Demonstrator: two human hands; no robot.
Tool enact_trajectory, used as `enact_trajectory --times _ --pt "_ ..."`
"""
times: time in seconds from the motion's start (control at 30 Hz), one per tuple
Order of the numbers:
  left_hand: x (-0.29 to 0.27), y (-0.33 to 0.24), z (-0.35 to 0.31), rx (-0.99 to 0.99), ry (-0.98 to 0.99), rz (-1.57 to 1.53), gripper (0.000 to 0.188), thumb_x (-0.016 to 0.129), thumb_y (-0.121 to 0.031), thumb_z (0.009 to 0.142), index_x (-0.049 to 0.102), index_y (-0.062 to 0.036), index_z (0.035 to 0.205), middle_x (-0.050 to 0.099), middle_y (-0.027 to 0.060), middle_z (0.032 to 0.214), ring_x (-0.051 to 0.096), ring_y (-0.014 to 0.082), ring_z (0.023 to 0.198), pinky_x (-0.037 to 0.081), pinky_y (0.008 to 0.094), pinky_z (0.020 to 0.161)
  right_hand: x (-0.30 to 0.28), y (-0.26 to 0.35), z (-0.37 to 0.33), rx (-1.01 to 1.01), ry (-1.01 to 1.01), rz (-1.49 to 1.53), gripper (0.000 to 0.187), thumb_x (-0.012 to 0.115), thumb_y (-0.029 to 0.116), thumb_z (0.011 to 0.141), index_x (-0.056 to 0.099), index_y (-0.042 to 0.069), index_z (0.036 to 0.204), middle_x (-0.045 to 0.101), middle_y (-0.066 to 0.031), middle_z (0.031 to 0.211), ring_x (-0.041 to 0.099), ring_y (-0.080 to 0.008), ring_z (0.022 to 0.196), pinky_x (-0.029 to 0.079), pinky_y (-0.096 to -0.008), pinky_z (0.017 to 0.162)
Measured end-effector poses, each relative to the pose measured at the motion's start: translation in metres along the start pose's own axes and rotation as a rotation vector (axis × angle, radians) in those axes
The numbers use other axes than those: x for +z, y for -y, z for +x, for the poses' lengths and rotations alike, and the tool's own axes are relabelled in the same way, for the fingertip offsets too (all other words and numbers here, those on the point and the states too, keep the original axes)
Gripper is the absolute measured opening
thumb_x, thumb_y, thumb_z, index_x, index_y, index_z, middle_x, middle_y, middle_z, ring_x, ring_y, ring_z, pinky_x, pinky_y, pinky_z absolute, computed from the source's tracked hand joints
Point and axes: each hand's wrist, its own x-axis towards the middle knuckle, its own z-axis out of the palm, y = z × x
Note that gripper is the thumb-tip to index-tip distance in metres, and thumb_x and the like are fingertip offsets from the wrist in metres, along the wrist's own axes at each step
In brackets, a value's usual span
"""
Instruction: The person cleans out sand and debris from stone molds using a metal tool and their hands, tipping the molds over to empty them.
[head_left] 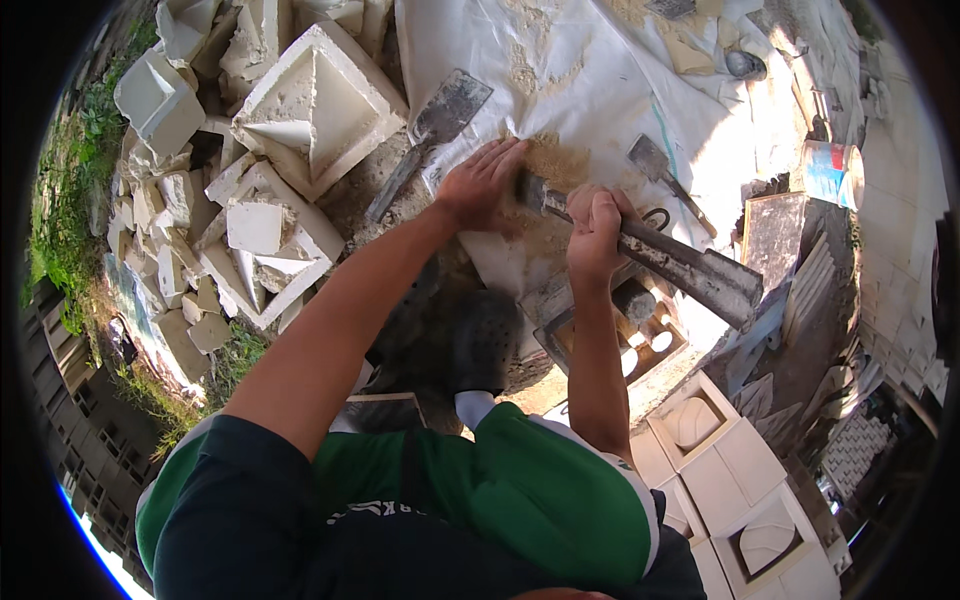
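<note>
My right hand [595, 232] grips the handle of a wide, plaster-crusted metal scraper [690, 268], its long blade running out to the lower right. The tool's near end rests against a small heap of sandy powder [550, 165] on a white plastic sheet [590, 80]. My left hand [482, 182] lies flat with fingers spread on the sheet, just left of the heap and touching its edge.
Another flat trowel [432, 135] lies on the sheet's left edge, a smaller one [660, 172] to the right. Broken white plaster moulds [315, 100] pile up at left. Square white moulds [720, 450] stand at lower right, a tin can [832, 172] far right.
</note>
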Motion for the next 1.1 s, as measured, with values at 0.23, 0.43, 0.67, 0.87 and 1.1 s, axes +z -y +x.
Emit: enact_trajectory --times 0.23,0.43,0.67,0.87,1.1 --pt "0.001 0.004 -0.003 0.022 -0.107 -0.083 0.126 0.083 -0.054 0.046 0.022 -0.0033 0.145 0.037 0.0165 0.144 0.036 0.0310 0.134 0.029 0.0388 0.112 -0.008 0.007 -0.018 -0.156 -0.002 0.180 0.029 0.042 0.004 0.082 0.027 0.012 0.058 0.028 0.0006 0.048 0.025 -0.0105 0.045 0.028 -0.0285 0.050" --pt "0.004 0.012 -0.005 0.052 -0.071 -0.046 0.120 0.080 -0.057 0.055 0.023 0.0040 0.142 0.034 0.0149 0.146 0.031 0.0246 0.137 0.022 0.0364 0.116 -0.007 0.024 -0.011 -0.108 -0.027 0.228 0.033 0.043 0.004 0.082 0.025 0.012 0.057 0.026 0.0029 0.048 0.022 -0.0085 0.045 0.026 -0.0285 0.048" --pt "0.000 -0.009 0.003 0.003 -0.009 -0.023 0.122 0.079 -0.058 0.054 0.021 0.0041 0.142 0.032 0.0155 0.147 0.032 0.0245 0.136 0.022 0.0357 0.116 -0.012 0.007 -0.008 -0.077 -0.005 -0.082 0.029 0.043 0.005 0.081 0.027 0.010 0.057 0.026 0.0016 0.049 0.024 -0.0095 0.044 0.026 -0.0280 0.046" --pt "0.003 0.003 -0.004 0.008 -0.047 -0.017 0.126 0.079 -0.059 0.051 0.020 0.0043 0.143 0.032 0.0153 0.147 0.032 0.0253 0.136 0.023 0.0356 0.115 -0.007 -0.005 -0.022 -0.195 0.026 0.005 0.027 0.042 0.003 0.081 0.028 0.009 0.058 0.028 0.0003 0.050 0.027 -0.0100 0.046 0.026 -0.0274 0.048" --pt "0.000 0.007 -0.006 -0.046 -0.011 -0.024 0.125 0.080 -0.057 0.052 0.020 0.0039 0.143 0.032 0.0154 0.147 0.033 0.0264 0.136 0.023 0.0350 0.115 -0.008 0.028 -0.023 -0.151 -0.017 0.264 0.028 0.042 0.005 0.082 0.027 0.009 0.058 0.025 0.0020 0.049 0.023 -0.0102 0.045 0.026 -0.0285 0.047"
